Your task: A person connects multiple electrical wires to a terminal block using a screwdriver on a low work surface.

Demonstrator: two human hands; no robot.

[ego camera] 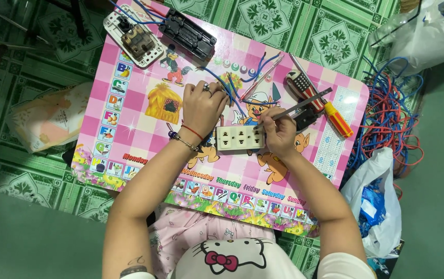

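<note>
Between both hands, white three-outlet socket strip [240,137].

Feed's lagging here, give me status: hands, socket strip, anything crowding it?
Left hand gripping blue wires beside white socket strip. Right hand holds thin tool at strip's right end. Orange screwdriver close by, not touching.

Packages only: flat cream-and-orange printed paper packet [51,123] on green floor left of table, translucent white plastic bag with blue contents [374,206] lower right, crumpled white plastic bag [431,33] top right.
</note>
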